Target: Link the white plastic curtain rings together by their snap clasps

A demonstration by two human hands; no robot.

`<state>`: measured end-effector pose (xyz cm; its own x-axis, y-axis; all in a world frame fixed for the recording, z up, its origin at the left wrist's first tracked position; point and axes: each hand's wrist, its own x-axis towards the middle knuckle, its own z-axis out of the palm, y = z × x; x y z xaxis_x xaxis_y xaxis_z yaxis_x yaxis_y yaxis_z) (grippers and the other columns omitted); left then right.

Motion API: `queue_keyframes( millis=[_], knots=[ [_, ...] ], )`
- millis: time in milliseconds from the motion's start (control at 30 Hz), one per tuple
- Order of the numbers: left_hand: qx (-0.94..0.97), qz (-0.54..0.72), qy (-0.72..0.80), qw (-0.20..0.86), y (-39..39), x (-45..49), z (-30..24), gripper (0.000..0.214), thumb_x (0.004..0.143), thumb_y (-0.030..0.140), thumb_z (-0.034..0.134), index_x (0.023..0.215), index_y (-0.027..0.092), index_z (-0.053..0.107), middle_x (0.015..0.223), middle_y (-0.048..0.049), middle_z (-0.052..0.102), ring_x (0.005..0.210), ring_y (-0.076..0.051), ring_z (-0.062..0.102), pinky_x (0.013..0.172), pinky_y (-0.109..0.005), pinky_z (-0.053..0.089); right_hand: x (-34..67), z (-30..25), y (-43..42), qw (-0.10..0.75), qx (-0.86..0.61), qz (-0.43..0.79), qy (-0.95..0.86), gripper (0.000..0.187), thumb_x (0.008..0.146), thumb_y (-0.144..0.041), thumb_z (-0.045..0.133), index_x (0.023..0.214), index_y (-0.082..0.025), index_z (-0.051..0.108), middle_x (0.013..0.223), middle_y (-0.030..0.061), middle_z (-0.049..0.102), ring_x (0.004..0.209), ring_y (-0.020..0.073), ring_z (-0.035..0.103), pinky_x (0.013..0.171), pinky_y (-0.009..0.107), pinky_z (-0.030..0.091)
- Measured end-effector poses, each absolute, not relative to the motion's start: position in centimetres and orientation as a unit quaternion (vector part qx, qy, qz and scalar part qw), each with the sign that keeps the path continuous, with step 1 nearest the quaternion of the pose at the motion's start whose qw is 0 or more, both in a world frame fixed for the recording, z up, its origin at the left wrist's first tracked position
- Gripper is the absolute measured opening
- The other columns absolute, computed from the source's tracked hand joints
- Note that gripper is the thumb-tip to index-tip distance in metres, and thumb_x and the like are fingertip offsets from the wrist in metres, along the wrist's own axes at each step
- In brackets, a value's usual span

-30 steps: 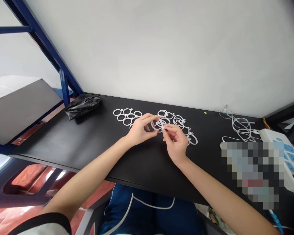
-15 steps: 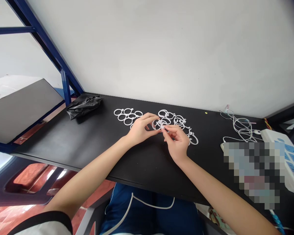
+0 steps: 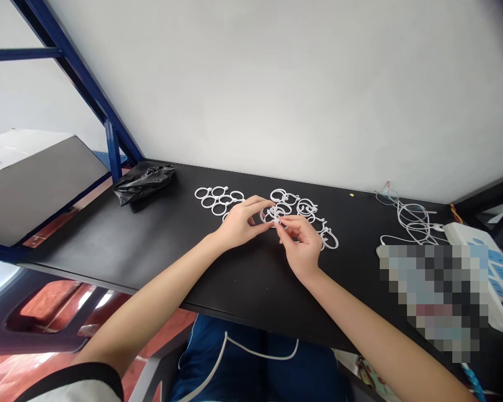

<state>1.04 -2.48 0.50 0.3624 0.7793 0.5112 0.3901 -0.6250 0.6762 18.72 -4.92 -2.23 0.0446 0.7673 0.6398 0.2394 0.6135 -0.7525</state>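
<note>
Between my two hands is a white plastic ring with a small knob or clip on its rim, much like a curtain ring. My left hand grips its left side between thumb and fingers. My right hand pinches the ring's near right edge with thumb and forefinger; the exact contact is partly covered by the fingertips. Several similar rings lie flat in a group left of my left hand, partly hidden by it. A looser, overlapping pile of rings lies behind and right of my right hand.
The black table meets a white wall at the back. A crumpled black plastic bag lies at the far left. To the right are tangled white cables, a white power strip and a blurred-out object.
Both hands keep their hold on the ring at almost the same spot. My right fingertips have shifted very slightly; the other rings lie as before.
</note>
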Motion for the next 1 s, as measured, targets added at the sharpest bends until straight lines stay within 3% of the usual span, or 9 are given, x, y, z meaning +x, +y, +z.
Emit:
queue_keyframes(
  millis=[267,667,867,1000],
  knots=[
    [0.787,0.432,0.371,0.237,-2.49,1.15,0.20,0.032,0.086,0.024,0.066,0.118,0.018,0.064,0.114,-0.0076,0.062,0.062,-0.004,0.055,0.057,-0.019,0.053,18.72,-2.16,-4.94,0.608,-0.388,0.210,-0.659,0.004,0.086,-0.021,0.069,0.082,-0.022,0.068,0.093,0.0038,0.069,0.059,0.0111,0.062,0.048,0.027,0.052],
    [0.788,0.426,0.371,0.245,-2.44,1.04,0.15,0.033,0.087,0.037,0.067,0.114,0.017,0.065,0.110,-0.0089,0.064,0.066,-0.007,0.059,0.059,-0.021,0.055,18.84,-2.26,-4.95,0.605,-0.401,0.208,-0.655,0.006,0.086,-0.026,0.069,0.082,-0.023,0.070,0.091,0.0045,0.071,0.058,0.0125,0.061,0.048,0.029,0.053],
    [0.791,0.411,0.390,0.232,-2.30,1.01,-0.02,0.037,0.087,0.044,0.067,0.112,0.017,0.065,0.100,-0.0046,0.063,0.052,-0.003,0.042,0.055,-0.021,0.046,18.93,-2.06,-4.75,0.613,-0.388,0.224,-0.651,0.005,0.086,-0.020,0.069,0.086,-0.023,0.073,0.091,0.0027,0.072,0.051,0.0098,0.058,0.047,0.029,0.050],
    [0.789,0.405,0.401,0.229,-2.18,1.03,-0.02,0.042,0.084,0.048,0.069,0.111,0.016,0.066,0.094,-0.0036,0.062,0.052,-0.004,0.039,0.054,-0.022,0.043,18.96,-1.86,-4.79,0.610,-0.397,0.237,-0.644,0.005,0.087,-0.023,0.069,0.090,-0.023,0.072,0.092,0.0025,0.071,0.050,0.0089,0.057,0.046,0.028,0.049]
  ],
)
